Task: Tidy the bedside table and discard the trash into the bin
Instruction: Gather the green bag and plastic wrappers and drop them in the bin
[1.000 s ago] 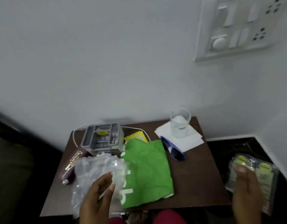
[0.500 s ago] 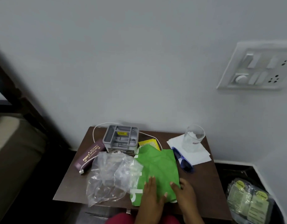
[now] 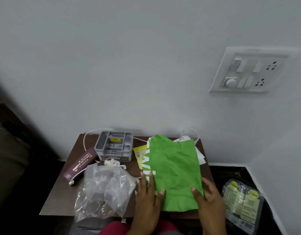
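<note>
Right of the clear plastic bag (image 3: 104,189), a green paper bag (image 3: 173,167) is being pressed under the flat left grip (image 3: 148,200) and pinched by the right grip (image 3: 209,200).

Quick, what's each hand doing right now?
Left hand: open, fingers flat on the green bag.
Right hand: pinching the bag's edge, thumb on top.

Your left hand (image 3: 148,192) lies flat, fingers straight — your right hand (image 3: 209,195) sits just right of it, thumb stretched leftward.
</note>
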### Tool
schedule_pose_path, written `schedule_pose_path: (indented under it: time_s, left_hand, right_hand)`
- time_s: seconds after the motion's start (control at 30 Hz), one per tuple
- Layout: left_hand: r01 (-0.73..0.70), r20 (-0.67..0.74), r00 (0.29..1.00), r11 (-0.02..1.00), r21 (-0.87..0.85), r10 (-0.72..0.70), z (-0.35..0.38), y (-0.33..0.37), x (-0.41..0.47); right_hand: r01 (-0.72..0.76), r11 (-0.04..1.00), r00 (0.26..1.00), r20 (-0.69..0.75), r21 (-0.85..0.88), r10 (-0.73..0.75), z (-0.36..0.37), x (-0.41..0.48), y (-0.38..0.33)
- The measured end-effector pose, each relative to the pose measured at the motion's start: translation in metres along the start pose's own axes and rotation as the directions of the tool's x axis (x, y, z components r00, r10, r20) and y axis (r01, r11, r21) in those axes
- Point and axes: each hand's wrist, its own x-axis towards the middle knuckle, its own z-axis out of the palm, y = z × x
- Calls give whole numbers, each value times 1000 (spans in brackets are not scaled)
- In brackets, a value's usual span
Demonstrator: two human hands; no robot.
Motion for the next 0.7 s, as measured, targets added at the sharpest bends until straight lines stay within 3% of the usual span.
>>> schedule_pose_path:
  time_s: [0.1,0.17,0.3,0.37,0.53,0.7]
  left_hand:
    - [-73,-92,995,952,-296,48,7,20,5]
    - [-103,-117,992,833,-543,46,16,35,13]
    - [-83,-14,994,685,-723,106,48,86,27]
    - [-75,41,988,694,-716,149,74,114,33]
    - [-42,201,964,845,-534,176,168,138,57]
    - [-58,273,948,930,-364,166,251,134,87]
  right_hand:
    - [-12,995,998,-61,102,19,-36,3,-4]
    - [-17,989,995,-92,149,31,-61,10,3]
    - [0,959,969,-235,284,70,-110,26,21]
    - [0,953,931,-347,303,110,-135,34,33]
    - [-83,992,779,-614,98,126,-191,55,85]
    - [-207,978,684,-712,20,159,-215,96,152]
